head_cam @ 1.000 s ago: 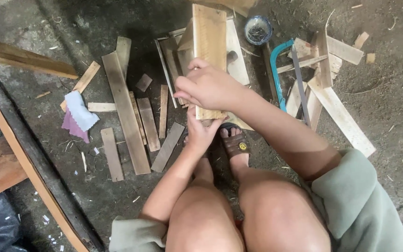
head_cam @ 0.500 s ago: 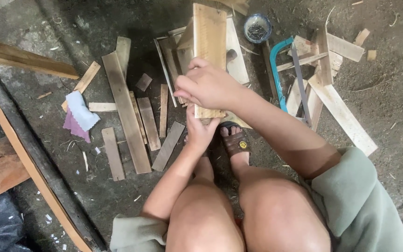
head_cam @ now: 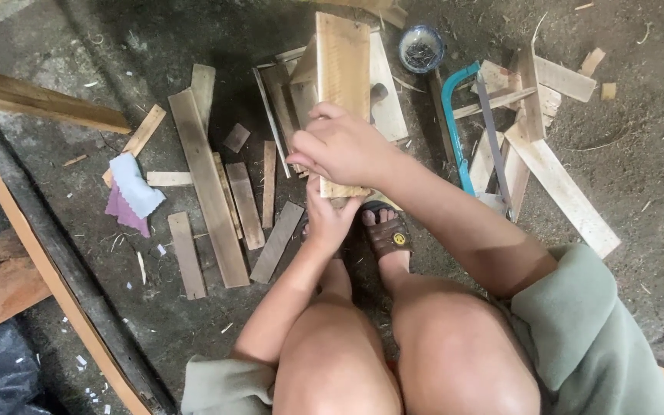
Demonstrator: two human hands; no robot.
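Scrap-crowded floor (head_cam: 593,323) (little room): both hands grip plank (head_cam: 342,69).

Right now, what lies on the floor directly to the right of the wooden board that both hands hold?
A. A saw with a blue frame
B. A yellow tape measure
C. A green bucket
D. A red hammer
A. A saw with a blue frame lies on the floor among wood scraps, just right of the wooden board that the right hand and left hand grip.
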